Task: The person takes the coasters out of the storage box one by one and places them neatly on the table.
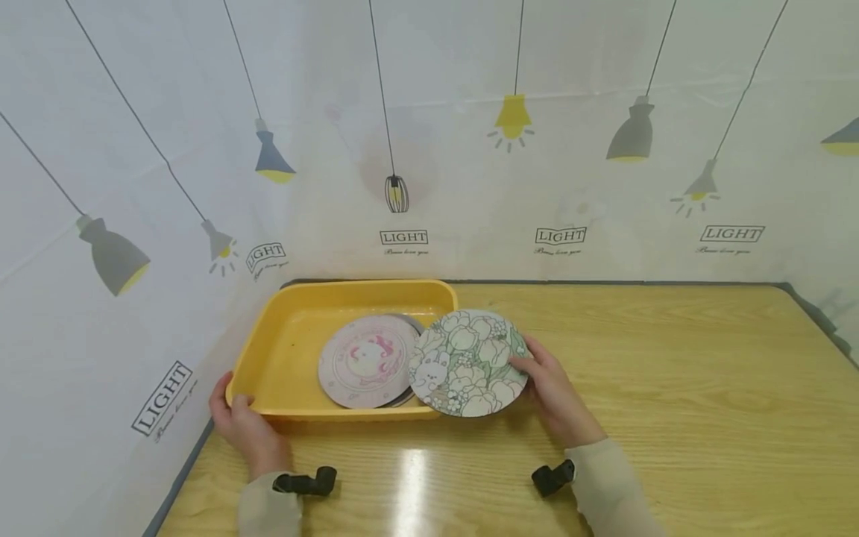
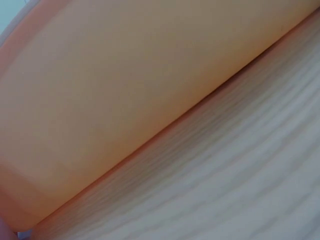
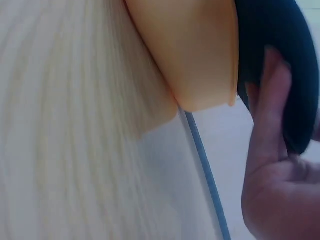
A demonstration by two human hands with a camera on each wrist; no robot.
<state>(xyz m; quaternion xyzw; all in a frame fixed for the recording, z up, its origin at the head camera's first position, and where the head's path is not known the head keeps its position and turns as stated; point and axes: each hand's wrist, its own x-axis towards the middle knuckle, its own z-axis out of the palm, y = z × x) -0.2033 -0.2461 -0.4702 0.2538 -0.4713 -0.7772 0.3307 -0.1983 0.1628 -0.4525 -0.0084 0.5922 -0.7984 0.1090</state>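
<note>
My right hand (image 1: 555, 394) pinches the right edge of a round mat (image 1: 470, 365) printed with pale tulips and a white rabbit, thumb on top. The mat is held over the right front corner of a yellow plastic tray (image 1: 285, 358). In the right wrist view, fingers (image 3: 272, 105) lie against the mat's dark underside (image 3: 272, 25). My left hand (image 1: 251, 432) grips the tray at its left front corner. Inside the tray lies a pink round mat (image 1: 365, 362), with the edge of another showing beneath it. The left wrist view shows mostly the tray's outer wall (image 2: 150, 75).
The tray sits on a wood-grain table (image 1: 671, 403), near its left edge. A white cloth (image 1: 463, 171) printed with hanging lamps stands behind and along the left side. Black wrist mounts (image 1: 315, 482) are strapped over both sleeves.
</note>
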